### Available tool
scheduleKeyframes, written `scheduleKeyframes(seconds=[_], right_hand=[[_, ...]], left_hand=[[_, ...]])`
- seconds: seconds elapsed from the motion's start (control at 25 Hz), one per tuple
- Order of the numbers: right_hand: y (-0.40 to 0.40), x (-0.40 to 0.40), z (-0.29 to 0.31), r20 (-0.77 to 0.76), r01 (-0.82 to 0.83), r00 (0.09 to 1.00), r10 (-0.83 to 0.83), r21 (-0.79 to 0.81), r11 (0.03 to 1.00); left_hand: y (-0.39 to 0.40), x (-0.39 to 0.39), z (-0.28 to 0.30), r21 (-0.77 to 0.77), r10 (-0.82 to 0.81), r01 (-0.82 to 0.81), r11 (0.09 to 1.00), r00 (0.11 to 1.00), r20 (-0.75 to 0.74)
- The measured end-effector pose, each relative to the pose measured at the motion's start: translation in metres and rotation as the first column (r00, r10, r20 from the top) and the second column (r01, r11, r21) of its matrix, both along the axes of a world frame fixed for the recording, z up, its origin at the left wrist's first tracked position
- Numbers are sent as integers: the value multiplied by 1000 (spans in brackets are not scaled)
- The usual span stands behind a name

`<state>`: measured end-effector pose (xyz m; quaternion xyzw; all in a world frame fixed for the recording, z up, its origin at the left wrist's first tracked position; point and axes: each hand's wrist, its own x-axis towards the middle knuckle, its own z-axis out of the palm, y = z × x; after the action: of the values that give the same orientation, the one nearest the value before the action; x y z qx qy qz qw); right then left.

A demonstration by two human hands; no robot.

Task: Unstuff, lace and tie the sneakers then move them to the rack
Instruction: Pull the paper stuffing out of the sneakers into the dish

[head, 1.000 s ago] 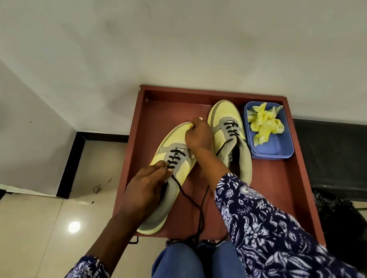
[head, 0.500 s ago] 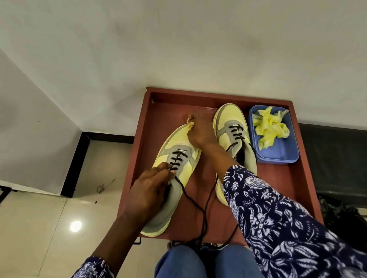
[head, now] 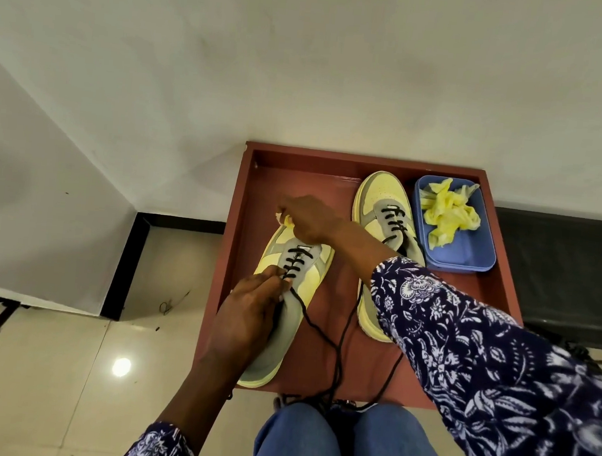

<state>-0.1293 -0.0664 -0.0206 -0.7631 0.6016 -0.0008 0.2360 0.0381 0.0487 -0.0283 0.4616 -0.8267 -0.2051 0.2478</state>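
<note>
White wall [head: 235, 56] above glossy beige floor tiles [head: 39, 368] with black skirting [head: 125, 266].

My left hand [head: 251, 307] sits at about 7 o'clock, arm bare to the rolled patterned cuff, fingertips bunched together in a pinching grip. My right hand [head: 309, 217] reaches toward 12 o'clock, wrist bent, fingers curled down in a closed grip. The right forearm crosses in from 4 o'clock in a patterned sleeve [head: 492, 364].

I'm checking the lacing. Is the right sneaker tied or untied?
Untied: the right sneaker has crossed laces, but its lace trails loose over the tray, no bow showing.
</note>
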Motion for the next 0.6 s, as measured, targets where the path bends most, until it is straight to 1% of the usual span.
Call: scheduleKeyframes(seconds=[0.08, 0.2, 0.24, 0.28, 0.32, 0.4, 0.6], right_hand=[[-4, -10, 2, -4, 47, 999, -47, 2, 999], [-10, -26, -4, 87, 258, 962, -257, -1, 966], [-10, -27, -7, 111, 316, 943, -314, 0, 949], [-9, -25, -9, 113, 340, 935, -337, -6, 940], [-7, -22, -10, 99, 333, 939, -330, -16, 943], [-4, -16, -8, 67, 262, 964, -259, -38, 964], [6, -5, 1, 13, 77, 997, -76, -10, 997]], left_hand=[[0, -1, 2, -12, 8, -8, 1000, 1000, -5], [0, -3, 4, -49, 4, -5, 999, 999, -35], [0, -3, 5, -63, 5, -7, 998, 1000, -23], [0, -2, 6, -71, 7, -7, 997, 1000, -6], [1, -2, 6, -74, 7, -7, 997, 1000, 8], [1, -2, 6, -81, 11, -9, 997, 1000, 26], [1, -3, 6, -50, 20, -19, 999, 1000, 23]])
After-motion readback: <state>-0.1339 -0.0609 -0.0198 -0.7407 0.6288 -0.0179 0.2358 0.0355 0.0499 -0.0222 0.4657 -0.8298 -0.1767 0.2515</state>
